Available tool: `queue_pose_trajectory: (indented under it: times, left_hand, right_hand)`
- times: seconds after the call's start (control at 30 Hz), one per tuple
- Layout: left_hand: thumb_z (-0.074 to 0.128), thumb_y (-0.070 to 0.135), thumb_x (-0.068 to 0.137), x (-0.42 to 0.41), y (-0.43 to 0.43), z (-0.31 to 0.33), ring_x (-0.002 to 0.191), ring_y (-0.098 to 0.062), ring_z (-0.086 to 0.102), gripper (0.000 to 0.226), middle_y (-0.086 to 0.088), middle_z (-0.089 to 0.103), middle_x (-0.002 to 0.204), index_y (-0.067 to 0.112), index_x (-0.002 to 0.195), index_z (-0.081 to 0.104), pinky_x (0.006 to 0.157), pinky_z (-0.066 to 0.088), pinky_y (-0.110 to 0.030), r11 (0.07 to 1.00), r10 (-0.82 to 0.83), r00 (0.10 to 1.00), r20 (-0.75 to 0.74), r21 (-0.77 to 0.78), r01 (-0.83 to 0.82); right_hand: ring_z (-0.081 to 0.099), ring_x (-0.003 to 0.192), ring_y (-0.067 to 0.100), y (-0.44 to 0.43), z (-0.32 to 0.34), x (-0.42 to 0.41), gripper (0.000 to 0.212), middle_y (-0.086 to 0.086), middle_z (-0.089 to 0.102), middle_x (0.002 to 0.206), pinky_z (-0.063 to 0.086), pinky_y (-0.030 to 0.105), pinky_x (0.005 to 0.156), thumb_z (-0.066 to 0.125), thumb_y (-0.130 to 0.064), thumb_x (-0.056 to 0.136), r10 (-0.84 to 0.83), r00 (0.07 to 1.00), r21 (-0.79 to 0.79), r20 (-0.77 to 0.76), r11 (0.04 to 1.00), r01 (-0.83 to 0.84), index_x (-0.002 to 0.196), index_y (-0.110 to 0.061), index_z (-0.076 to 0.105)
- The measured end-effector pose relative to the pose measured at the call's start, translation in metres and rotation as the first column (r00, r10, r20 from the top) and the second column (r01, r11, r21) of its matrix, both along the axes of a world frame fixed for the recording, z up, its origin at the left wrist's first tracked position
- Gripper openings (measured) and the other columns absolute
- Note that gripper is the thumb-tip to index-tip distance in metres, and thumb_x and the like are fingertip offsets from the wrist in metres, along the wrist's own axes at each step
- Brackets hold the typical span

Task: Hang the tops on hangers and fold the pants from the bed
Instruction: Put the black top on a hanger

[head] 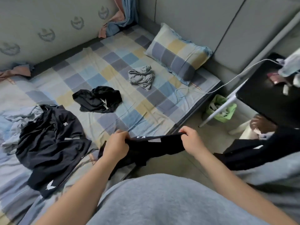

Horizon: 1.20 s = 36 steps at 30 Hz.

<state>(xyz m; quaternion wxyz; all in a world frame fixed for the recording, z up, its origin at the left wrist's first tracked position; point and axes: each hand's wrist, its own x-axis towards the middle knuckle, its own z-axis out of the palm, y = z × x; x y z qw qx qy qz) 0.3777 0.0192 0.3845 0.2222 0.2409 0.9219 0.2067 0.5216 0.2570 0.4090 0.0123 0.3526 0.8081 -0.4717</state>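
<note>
hands, l (pixel 116 144) & r (pixel 193 142), grip black garment (pixel 155 146) at bed (pixel 113 75) edge.

The bedsheet (pixel 113 65) is checked in blue, yellow, grey and cream, and the pillow (pixel 177 52) matches it. The held garment (pixel 155 146) is black with white marks. The crumpled top (pixel 141 77) is grey; the bin liner (pixel 231 111) is bright green.

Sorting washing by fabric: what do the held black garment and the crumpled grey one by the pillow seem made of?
Black garment: likely thin synthetic sports knit, matte; drapes limply, white printed marks. Grey garment: probably soft cotton jersey; fine creases.
</note>
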Motion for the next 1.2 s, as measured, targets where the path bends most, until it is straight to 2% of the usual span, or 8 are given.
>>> queue_pose_trajectory:
  times: [0.17, 0.33, 0.5, 0.6, 0.8, 0.93, 1.03, 1.2]
  left_hand:
    - [0.042, -0.005, 0.078, 0.072, 0.068, -0.013, 0.089, -0.027, 0.056, 0.037, -0.002, 0.062, 0.09, 0.03, 0.08, 0.052, 0.07, 0.05, -0.037, 0.971, -0.225, 0.966, 0.128, -0.057, 0.233]
    - [0.048, 0.001, 0.086, 0.181, 0.15, -0.019, 0.08, -0.023, 0.054, 0.037, 0.005, 0.057, 0.076, 0.034, 0.07, 0.049, 0.06, 0.032, -0.031, 0.897, -0.432, 0.88, 0.198, -0.009, 0.442]
    - [0.044, 0.007, 0.094, 0.287, 0.223, -0.016, 0.061, -0.01, 0.051, 0.025, 0.007, 0.054, 0.064, 0.023, 0.076, 0.052, 0.05, 0.035, -0.021, 0.77, -0.63, 0.738, 0.244, 0.067, 0.635]
    - [0.044, 0.008, 0.094, 0.337, 0.271, -0.002, 0.068, -0.012, 0.053, 0.026, 0.005, 0.057, 0.069, 0.025, 0.077, 0.052, 0.055, 0.036, -0.019, 0.673, -0.734, 0.637, 0.233, 0.13, 0.728]
    - [0.04, 0.017, 0.095, 0.449, 0.37, 0.04, 0.055, -0.006, 0.043, 0.023, 0.011, 0.049, 0.059, 0.025, 0.076, 0.05, 0.057, 0.036, -0.029, 0.483, -0.872, 0.425, 0.241, 0.293, 0.825]
    - [0.037, 0.028, 0.086, 0.524, 0.43, 0.094, 0.056, -0.008, 0.04, 0.018, 0.013, 0.041, 0.057, 0.025, 0.072, 0.047, 0.059, 0.035, -0.029, 0.309, -0.949, 0.235, 0.212, 0.467, 0.829]
    - [0.036, 0.031, 0.078, 0.578, 0.475, 0.143, 0.058, -0.012, 0.037, 0.017, 0.012, 0.036, 0.056, 0.018, 0.068, 0.04, 0.06, 0.033, -0.034, 0.226, -0.974, 0.172, 0.148, 0.575, 0.786]
    - [0.041, 0.025, 0.088, 0.664, 0.555, 0.237, 0.058, -0.013, 0.038, 0.021, 0.005, 0.039, 0.062, 0.012, 0.074, 0.047, 0.057, 0.032, -0.03, 0.086, -0.995, 0.093, 0.03, 0.729, 0.679]
  right_hand:
    - [0.044, 0.062, 0.007, 0.046, -0.019, 0.143, 0.015, -0.002, 0.051, 0.068, 0.033, 0.014, 0.052, 0.05, -0.001, 0.089, -0.248, 0.969, -0.061, 0.024, 0.967, 0.249, 0.077, -0.006, 0.057]
    - [0.055, 0.068, -0.002, 0.073, -0.033, 0.293, 0.019, -0.015, 0.059, 0.068, 0.037, 0.01, 0.057, 0.059, -0.011, 0.084, -0.483, 0.875, 0.085, 0.008, 0.873, 0.481, 0.075, -0.026, 0.057]
    - [0.058, 0.077, 0.014, 0.088, -0.022, 0.43, 0.025, -0.015, 0.064, 0.078, 0.042, 0.024, 0.065, 0.056, -0.009, 0.087, -0.706, 0.707, 0.191, -0.034, 0.69, 0.698, 0.077, -0.032, 0.054]
    - [0.061, 0.083, 0.02, 0.09, -0.01, 0.496, 0.022, -0.006, 0.068, 0.084, 0.046, 0.033, 0.073, 0.053, -0.009, 0.088, -0.781, 0.624, 0.229, -0.038, 0.601, 0.766, 0.082, -0.03, 0.056]
    - [0.056, 0.079, 0.011, 0.108, 0.031, 0.59, 0.027, -0.013, 0.064, 0.085, 0.039, 0.025, 0.073, 0.048, -0.004, 0.09, -0.908, 0.365, 0.303, -0.204, 0.296, 0.906, 0.092, -0.029, 0.06]
    - [0.055, 0.073, 0.001, 0.136, 0.083, 0.642, 0.034, -0.016, 0.062, 0.079, 0.037, 0.007, 0.066, 0.048, 0.001, 0.085, -0.917, 0.199, 0.319, -0.346, 0.084, 0.944, 0.084, -0.032, 0.058]
    - [0.054, 0.073, -0.016, 0.159, 0.132, 0.678, 0.037, -0.024, 0.06, 0.072, 0.035, 0.001, 0.064, 0.049, -0.001, 0.085, -0.894, 0.106, 0.346, -0.435, -0.057, 0.936, 0.077, -0.037, 0.056]
    - [0.057, 0.078, 0.007, 0.202, 0.219, 0.73, 0.028, -0.018, 0.062, 0.079, 0.041, 0.014, 0.072, 0.049, -0.002, 0.088, -0.811, -0.004, 0.379, -0.585, -0.278, 0.883, 0.087, -0.028, 0.06]
